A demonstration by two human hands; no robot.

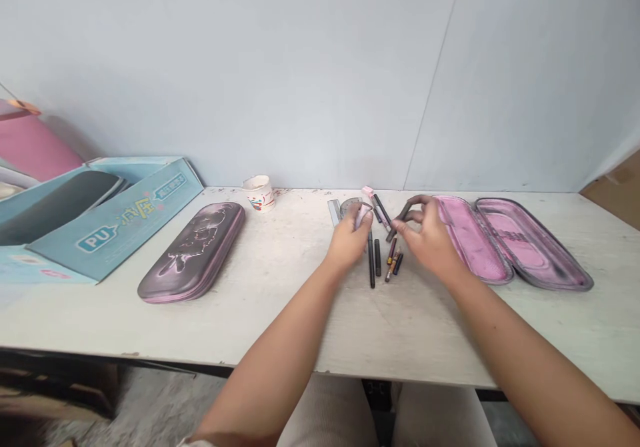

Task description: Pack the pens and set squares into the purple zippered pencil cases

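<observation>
Right forearm (525,353) forward; hand (430,243) grips dark pen (403,220) slanting down-left.

Dark pens (377,257) lying loose, near-parallel — pink-capped pen (380,210) angled beyond.

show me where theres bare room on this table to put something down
Bare tabletop lies between the closed pencil case and the left hand, and along the front edge below the pens. Another patch sits right of the open pink-lined case. It's crowded around the left hand and right hand, where pens and a ruler bunch up.
</observation>
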